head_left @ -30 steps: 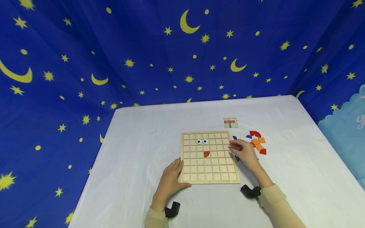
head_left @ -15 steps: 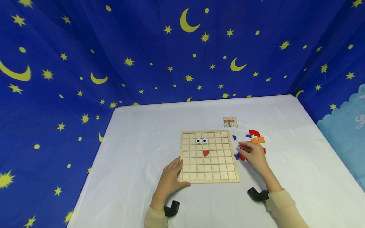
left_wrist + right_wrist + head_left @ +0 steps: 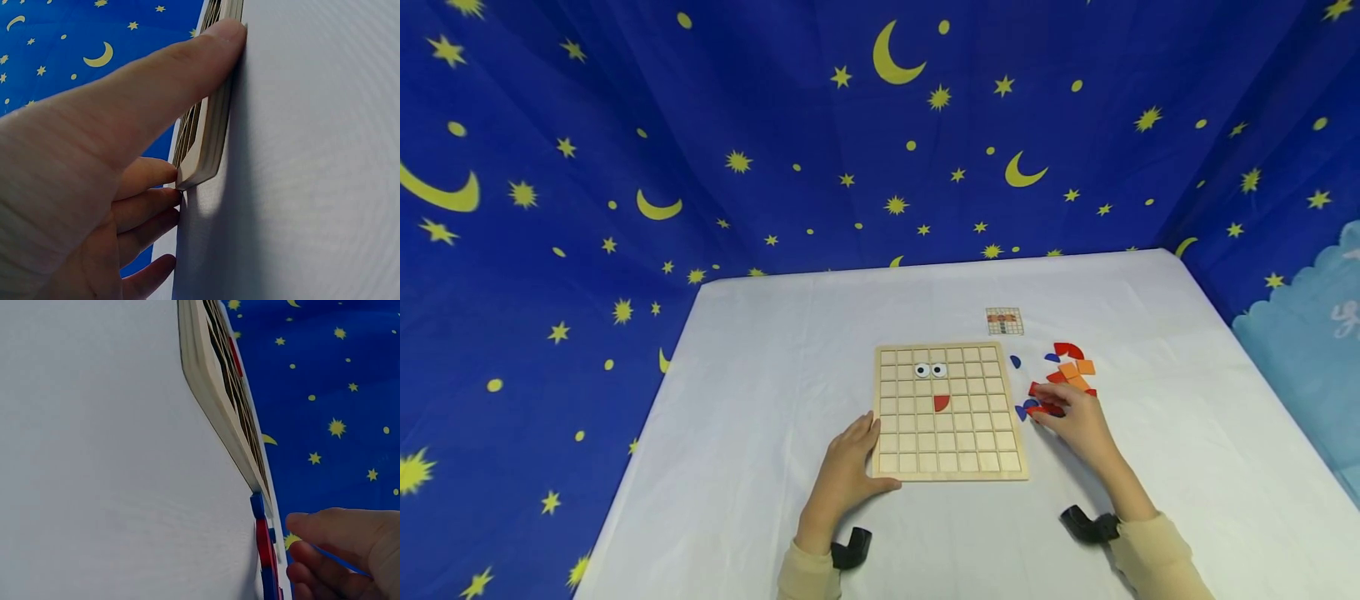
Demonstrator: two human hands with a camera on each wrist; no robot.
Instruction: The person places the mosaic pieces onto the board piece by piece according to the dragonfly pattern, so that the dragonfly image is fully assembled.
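A square wooden grid board (image 3: 951, 467) lies on the white table. My left hand (image 3: 848, 467) rests at its near left corner, thumb straight along the front edge and fingertips against the left side. On the board sit two round eye pieces (image 3: 930, 370) and a red quarter-circle piece (image 3: 942, 402). Just right of the board, my right hand (image 3: 1081, 421) hovers low over loose pieces, thumb and fingers apart. Around its fingertips lie red pieces (image 3: 1037, 408) and a blue piece (image 3: 1021, 412). The right wrist view shows blue and red pieces (image 3: 265, 544) beside the fingertips, with none held.
Orange squares (image 3: 1086, 367), a red curved piece (image 3: 1067, 350) and blue half-round pieces (image 3: 1016, 362) lie beyond the right hand. A small picture card (image 3: 1004, 321) lies behind the board. A blue star-patterned curtain (image 3: 820, 125) hangs past the table's far edge.
My right hand has moved away from the board's right edge, to the right and down over the loose pieces. The left hand has stayed at the board's corner.
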